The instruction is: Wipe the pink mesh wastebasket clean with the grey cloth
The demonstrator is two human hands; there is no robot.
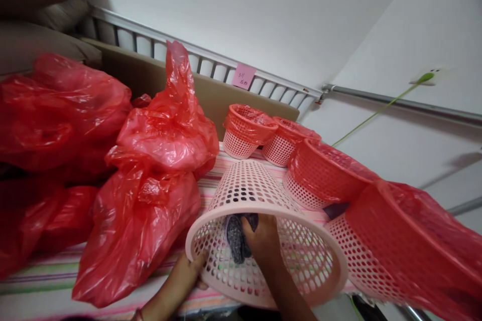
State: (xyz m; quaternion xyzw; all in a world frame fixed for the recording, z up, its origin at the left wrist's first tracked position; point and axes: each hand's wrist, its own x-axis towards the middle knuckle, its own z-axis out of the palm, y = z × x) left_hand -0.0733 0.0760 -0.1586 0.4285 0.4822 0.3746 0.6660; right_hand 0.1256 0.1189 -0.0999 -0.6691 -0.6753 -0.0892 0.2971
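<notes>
A pink perforated basket lies on its side on the striped cloth, its mouth facing me. My left hand grips the left part of its rim, thumb on the inside and fingers outside. Reaching in through the mouth, my right hand is closed on a dark grey speckled cloth inside the basket. Part of the cloth and some of my right fingers are hidden behind the hand and under the rim.
Red plastic bags are heaped at the left. Several pink baskets lined with red bags stand in a row at the right. Behind are a cardboard panel, a white rail and a pink note.
</notes>
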